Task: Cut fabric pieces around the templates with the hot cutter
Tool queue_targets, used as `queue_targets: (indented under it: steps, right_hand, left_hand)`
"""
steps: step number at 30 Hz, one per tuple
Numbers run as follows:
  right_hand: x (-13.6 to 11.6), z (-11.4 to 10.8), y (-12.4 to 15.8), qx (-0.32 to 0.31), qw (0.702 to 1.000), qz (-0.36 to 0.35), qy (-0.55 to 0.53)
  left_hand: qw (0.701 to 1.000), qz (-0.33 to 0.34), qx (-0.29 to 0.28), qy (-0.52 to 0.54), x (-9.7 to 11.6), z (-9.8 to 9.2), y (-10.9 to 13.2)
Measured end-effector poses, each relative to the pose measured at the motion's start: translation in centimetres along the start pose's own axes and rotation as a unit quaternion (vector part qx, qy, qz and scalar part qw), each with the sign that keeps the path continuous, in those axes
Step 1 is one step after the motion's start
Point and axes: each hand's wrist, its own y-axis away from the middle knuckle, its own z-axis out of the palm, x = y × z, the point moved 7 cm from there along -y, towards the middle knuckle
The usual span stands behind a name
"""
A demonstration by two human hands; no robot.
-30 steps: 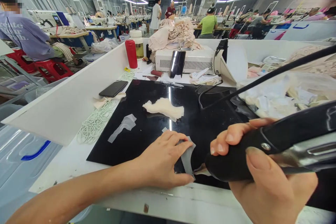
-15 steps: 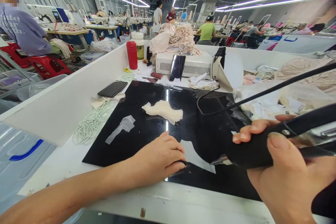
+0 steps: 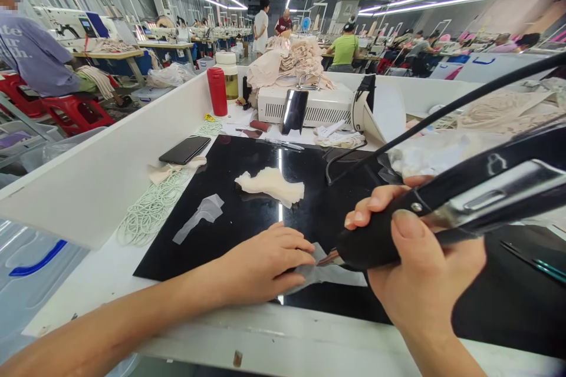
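My left hand (image 3: 269, 262) lies palm down on the glossy black board (image 3: 186, 259), fingers stretched out over a translucent whitish piece (image 3: 345, 276) and partly hiding it. In my right hand (image 3: 424, 271) is a thick black corded hand tool (image 3: 477, 191) with a silver lever and a pointed metal tip. That tip is at the translucent piece, close beside my left fingertips; I cannot tell whether it touches. Farther back on the board rests a ruffled cream fabric piece (image 3: 274, 185). A second translucent strip (image 3: 201, 216) lies to its left.
Tweezers (image 3: 537, 262) lie on the board at right. Pale green cord (image 3: 145, 218) and a black phone (image 3: 184, 150) are at left. Behind stand a red bottle (image 3: 217, 92), a propped phone (image 3: 294, 112) and a white machine (image 3: 327, 107) piled with fabric. The tool's cable (image 3: 424, 123) arches overhead.
My right hand has moved left with the black tool, bringing its tip from the piece's right end to near my left fingers. The tweezers have come into sight.
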Motion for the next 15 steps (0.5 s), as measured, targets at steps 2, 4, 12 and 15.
queue_targets:
  steps: [2, 4, 12, 15]
  right_hand:
    - [0.3, 0.1, 0.2, -0.016, 1.000, 0.006, -0.004]
    - [0.3, 0.0, 0.4, -0.024, 1.000, 0.009, -0.004]
    - [-0.7, -0.3, 0.8, -0.028, 0.999, 0.017, -0.011]
    - [-0.8, -0.4, 1.0, -0.033, 0.999, 0.025, -0.010]
  left_hand:
    - [1.000, -0.005, -0.017, 0.003, 0.2, 0.1, 0.0]
    - [1.000, -0.013, -0.028, 0.004, 0.2, 0.2, 0.0]
    - [1.000, -0.011, -0.021, 0.001, -0.1, 0.4, -0.1]
    - [1.000, -0.016, -0.018, 0.001, -0.2, 0.4, 0.0]
